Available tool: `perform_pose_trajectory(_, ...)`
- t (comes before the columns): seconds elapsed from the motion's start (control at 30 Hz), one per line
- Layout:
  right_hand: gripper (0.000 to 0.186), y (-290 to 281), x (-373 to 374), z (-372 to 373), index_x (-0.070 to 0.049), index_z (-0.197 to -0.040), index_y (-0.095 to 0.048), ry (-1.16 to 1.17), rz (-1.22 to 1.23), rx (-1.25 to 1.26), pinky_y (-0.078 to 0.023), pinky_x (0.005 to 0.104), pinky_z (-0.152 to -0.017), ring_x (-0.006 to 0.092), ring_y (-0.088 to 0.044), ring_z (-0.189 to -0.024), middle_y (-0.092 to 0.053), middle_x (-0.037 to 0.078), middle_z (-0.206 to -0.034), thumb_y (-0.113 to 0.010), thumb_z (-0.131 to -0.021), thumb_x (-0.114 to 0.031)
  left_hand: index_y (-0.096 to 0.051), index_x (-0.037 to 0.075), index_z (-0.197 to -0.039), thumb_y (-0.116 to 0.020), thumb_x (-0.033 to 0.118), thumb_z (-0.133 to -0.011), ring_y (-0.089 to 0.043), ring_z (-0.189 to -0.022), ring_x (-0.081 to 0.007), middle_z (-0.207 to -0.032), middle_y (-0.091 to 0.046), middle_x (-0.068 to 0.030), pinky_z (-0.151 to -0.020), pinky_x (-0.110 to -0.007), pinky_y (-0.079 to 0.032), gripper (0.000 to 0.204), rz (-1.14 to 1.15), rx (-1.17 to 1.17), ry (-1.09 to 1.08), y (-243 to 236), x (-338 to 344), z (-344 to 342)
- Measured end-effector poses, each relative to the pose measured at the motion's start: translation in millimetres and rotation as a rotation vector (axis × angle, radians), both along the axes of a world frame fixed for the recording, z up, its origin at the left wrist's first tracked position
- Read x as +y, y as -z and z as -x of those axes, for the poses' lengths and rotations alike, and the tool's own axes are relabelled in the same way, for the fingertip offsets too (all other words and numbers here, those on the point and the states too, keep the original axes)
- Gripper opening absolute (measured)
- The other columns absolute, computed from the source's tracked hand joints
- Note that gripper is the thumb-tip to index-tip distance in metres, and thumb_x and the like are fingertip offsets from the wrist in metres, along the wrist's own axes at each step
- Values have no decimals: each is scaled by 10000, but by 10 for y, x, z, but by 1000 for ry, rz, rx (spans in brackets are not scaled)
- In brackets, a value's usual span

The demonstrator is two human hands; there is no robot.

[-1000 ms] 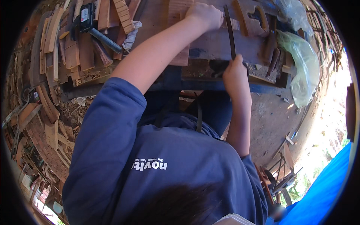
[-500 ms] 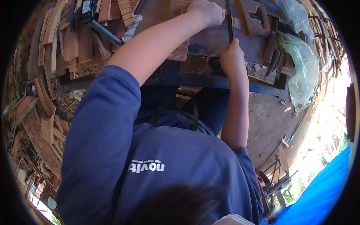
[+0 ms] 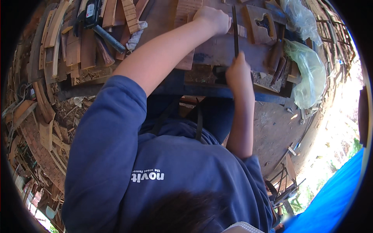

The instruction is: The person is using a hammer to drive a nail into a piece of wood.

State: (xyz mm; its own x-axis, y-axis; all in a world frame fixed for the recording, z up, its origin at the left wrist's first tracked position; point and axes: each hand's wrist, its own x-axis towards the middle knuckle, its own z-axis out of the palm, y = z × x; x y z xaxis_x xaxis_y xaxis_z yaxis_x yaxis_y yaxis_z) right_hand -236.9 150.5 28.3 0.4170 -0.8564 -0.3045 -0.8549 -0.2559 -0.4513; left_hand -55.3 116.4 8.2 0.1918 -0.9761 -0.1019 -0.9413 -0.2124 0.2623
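Observation:
At the top of the bench, my left hand (image 3: pixel 215 21) is closed, with whatever is in its fingers hidden; a short piece of pale striped wood (image 3: pixel 241 32) shows beside its knuckles. My right hand (image 3: pixel 238 72) is closed on the near end of a long, narrow dark blade-like tool (image 3: pixel 235 29), which points away from me just right of my left hand. A grooved board (image 3: pixel 188 58) lies under my left forearm. A wooden piece with an irregular cut-out (image 3: pixel 255 25) lies to the right.
Wood offcuts (image 3: pixel 81 50) are piled at left, with a black-headed tool (image 3: pixel 91 15) and a crumpled cloth (image 3: pixel 138 35) among them. Plastic bags (image 3: pixel 307 72) hang at the right edge of the workbench (image 3: pixel 264 95). A blue sheet (image 3: pixel 330 186) is at the lower right.
My right hand went forward along with the long tool and has since come back toward me. My left hand has shifted only slightly and stays closed.

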Motion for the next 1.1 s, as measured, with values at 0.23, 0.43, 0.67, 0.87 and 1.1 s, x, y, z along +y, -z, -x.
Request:
perform_pose_trajectory(0.23, 159, -133, -8, -32, 13, -1060, -488, 76, -76, -52, -479, 549, -821, 520, -575, -1000, -623, 345, -974, -471, -926, -72, -738, 94, -834, -347, 322, -1001, -716, -752, -322, -809, -726, -146, -708, -465, -573, 482, 29, -5, 36, 1, 4, -22)
perform_pose_trajectory(0.43, 153, -64, 283, 264, 18, -1051, -503, 62, -32, -186, -466, 555, -832, 511, -573, -1024, -618, 349, -974, -451, -946, -80, -733, 87, -803, -368, 328, -991, -714, -734, -323, -781, -721, -144, -689, -453, -573, 476, 17, -18, -4, -12, 26, -44)
perform_pose_trajectory(0.67, 196, -123, -74, -56, -3, -1114, -508, 71, -100, -78, -479, 534, -840, 514, -580, -1005, -628, 338, -979, -449, -967, -119, -736, 82, -798, -372, 318, -985, -714, -752, -329, -799, -721, -156, -698, -456, -573, 473, 3, 4, 11, -35, -14, -55)
perform_pose_trajectory(0.87, 156, 65, 229, 270, 15, -1080, -514, 105, -46, -221, -482, 504, -770, 514, -584, -946, -625, 327, -932, -473, -966, -82, -738, 85, -809, -360, 309, -983, -714, -779, -320, -826, -722, -160, -724, -465, -569, 473, -28, -28, 12, -93, -31, -10)
perform_pose_trajectory(1.1, 201, 98, -17, 57, 9, -1120, -504, 129, -84, -121, -466, 527, -825, 510, -567, -1010, -622, 337, -980, -454, -957, -96, -735, 85, -827, -338, 318, -983, -707, -781, -338, -830, -722, -152, -728, -473, -562, 486, -40, -53, 20, -104, -56, 55)
